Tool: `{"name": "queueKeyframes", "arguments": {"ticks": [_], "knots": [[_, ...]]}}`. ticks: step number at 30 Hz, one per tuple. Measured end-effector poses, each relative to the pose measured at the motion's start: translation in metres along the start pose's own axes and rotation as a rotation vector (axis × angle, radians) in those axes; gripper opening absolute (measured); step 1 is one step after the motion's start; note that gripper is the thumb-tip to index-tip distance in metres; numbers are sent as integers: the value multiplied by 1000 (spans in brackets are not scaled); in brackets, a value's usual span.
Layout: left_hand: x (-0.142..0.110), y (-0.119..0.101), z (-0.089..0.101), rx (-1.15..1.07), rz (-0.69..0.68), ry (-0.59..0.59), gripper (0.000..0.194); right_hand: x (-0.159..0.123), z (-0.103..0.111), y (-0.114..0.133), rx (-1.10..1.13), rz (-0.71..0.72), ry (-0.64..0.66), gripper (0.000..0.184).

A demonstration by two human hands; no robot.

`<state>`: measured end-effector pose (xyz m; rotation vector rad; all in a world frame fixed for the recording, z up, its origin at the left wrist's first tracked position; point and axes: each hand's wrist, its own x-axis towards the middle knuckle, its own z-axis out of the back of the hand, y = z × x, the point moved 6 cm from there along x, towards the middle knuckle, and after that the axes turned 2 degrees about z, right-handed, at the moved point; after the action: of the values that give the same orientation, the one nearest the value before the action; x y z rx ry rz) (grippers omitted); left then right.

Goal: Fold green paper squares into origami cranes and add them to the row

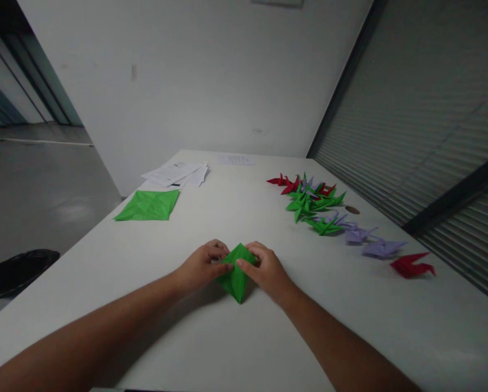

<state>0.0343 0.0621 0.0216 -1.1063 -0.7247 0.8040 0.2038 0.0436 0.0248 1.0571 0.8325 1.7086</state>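
A piece of green origami paper (238, 282), folded into a diamond, is held between both hands just above the near middle of the table. My left hand (205, 264) pinches its left side, thumb on the front face. On the right side, my right hand (268, 269) grips it with the thumb on the front and the fingers behind. The fingers behind the paper are partly hidden. A crease runs down the lower half of the diamond, whose tip points toward me.
A creased green sheet (149, 205) lies at the left edge, before loose printed papers (174, 173). Several green, red and purple folded cranes (309, 201) line the right side, a red crane (411, 265) nearest. A black bin (17, 272) stands left of the white table (211, 348).
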Motion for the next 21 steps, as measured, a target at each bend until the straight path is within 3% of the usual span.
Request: {"name": "queueKeyframes", "arguments": {"ticks": [8,17,21], "knots": [[-3,17,-2,-253,225,7,32,-1,-3,-11,342,-147,104,18],[-2,16,2,-320,231,-14,36,-3,-5,-2,521,-94,226,26],[-2,19,4,-336,225,-36,36,-3,-3,-9,569,-130,203,20]]}}
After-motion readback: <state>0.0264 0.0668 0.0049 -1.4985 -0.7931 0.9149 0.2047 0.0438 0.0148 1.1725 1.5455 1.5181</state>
